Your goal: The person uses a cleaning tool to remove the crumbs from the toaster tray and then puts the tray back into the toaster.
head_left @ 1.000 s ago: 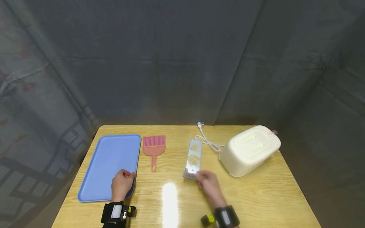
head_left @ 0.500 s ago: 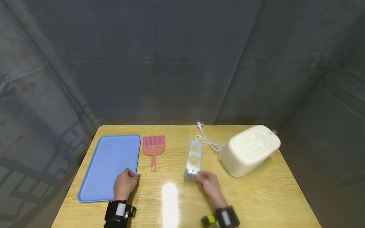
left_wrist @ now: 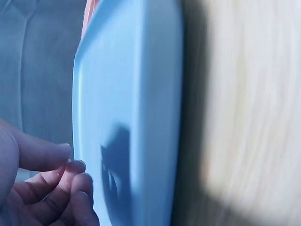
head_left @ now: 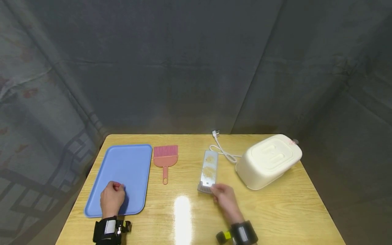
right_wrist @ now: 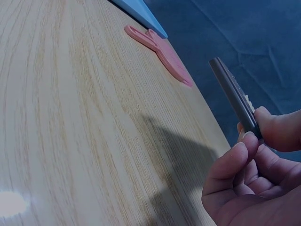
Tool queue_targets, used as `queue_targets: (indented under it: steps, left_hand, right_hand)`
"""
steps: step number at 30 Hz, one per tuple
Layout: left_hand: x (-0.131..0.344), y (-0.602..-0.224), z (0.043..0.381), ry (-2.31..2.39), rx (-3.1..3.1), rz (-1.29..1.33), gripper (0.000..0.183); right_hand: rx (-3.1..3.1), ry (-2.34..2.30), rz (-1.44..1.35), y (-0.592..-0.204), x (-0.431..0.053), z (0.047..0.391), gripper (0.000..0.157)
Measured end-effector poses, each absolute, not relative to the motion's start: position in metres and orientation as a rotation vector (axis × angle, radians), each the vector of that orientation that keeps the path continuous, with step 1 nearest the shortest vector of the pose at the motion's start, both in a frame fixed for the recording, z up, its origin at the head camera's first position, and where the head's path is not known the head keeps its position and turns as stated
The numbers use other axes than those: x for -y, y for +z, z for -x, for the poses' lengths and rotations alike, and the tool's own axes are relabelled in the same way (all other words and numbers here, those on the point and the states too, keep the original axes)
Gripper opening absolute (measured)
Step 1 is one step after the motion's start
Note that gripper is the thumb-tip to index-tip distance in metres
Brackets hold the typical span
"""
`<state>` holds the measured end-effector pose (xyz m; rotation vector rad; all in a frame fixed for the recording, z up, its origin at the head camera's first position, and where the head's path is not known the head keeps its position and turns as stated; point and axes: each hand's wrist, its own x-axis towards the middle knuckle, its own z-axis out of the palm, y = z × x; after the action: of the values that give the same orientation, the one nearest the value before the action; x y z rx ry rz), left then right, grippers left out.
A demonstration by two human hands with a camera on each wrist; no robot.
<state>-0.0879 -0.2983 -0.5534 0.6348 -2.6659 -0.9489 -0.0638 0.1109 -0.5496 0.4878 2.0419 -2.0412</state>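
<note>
My left hand (head_left: pixel 112 199) is over the near part of a blue tray (head_left: pixel 131 163). In the left wrist view its thumb meets the curled fingertips (left_wrist: pixel 77 167), pinching tiny pale crumbs (left_wrist: pixel 69 161), with specks on the fingers. My right hand (head_left: pixel 225 197) grips the near right corner of a slim metal crumb tray (head_left: pixel 208 173) between thumb and fingers. Tan crumbs lie in two patches on that crumb tray. In the right wrist view the crumb tray (right_wrist: pixel 235 101) is seen edge-on, held above the table.
A pink brush and dustpan set (head_left: pixel 165 160) lies right of the blue tray. On the right a cream toaster (head_left: pixel 267 161) rests on the wooden table (head_left: pixel 275 207). Its white cord and plug (head_left: pixel 215 134) lie near the back edge. Grey cloth (head_left: pixel 190 68) hangs behind.
The left hand first moved right to the blue tray's right edge, then back left over its surface. The right hand and the crumb tray have stayed nearly still.
</note>
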Motion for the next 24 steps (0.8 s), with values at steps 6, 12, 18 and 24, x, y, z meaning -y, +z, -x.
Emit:
queue_targets:
  steps: [6,12,18,24]
  left_hand:
    - [0.328,-0.55,0.081,-0.92,2.652,-0.734,0.016]
    - [0.346,-0.542,0.077,-0.9,2.614,-0.814,0.021]
    - [0.368,-0.533,0.079,-0.926,2.697,-0.961,0.048]
    - [0.384,-0.531,0.082,-0.934,2.914,-1.107,0.093]
  right_hand:
    - [-2.045,-2.032,-0.489,-0.548,-0.111,0.064,0.03]
    - [-2.04,-2.032,-0.487,-0.549,-0.11,0.064,0.031]
    - [-2.053,-2.028,-0.479,-0.55,-0.111,0.064,0.029]
    - [-2.044,-2.031,-0.483,-0.551,-0.111,0.066,0.026]
